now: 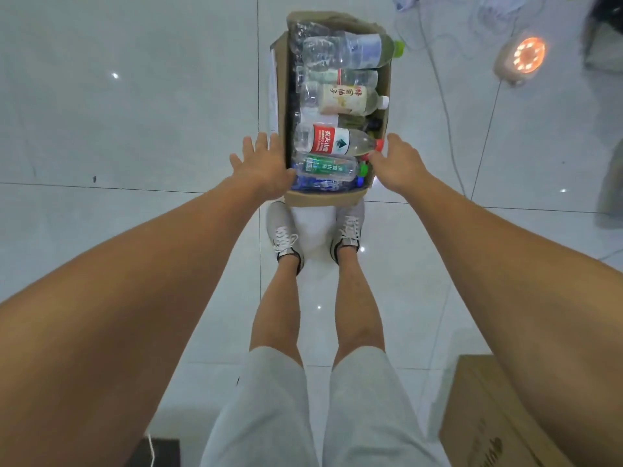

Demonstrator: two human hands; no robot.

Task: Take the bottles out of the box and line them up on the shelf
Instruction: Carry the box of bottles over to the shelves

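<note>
Bare arms (135,298), pale grey knee-length shorts (269,416), grey-white laced trainers (282,230)

A person stands bent forward, bare left arm (135,264) and right arm (488,257) stretched downward. The left hand (263,165) spreads its fingers wide; the right hand (399,163) reaches, fingers loosely extended.

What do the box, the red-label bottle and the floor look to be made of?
Box: brown cardboard, matte; the top flap is bent and its edges look soft.
Red-label bottle: thin clear plastic, glossy, with a printed label and a red cap; you can see through its walls.
Floor: pale glazed tile, probably ceramic; it shows dark joint lines and mirror-like light spots.
</note>
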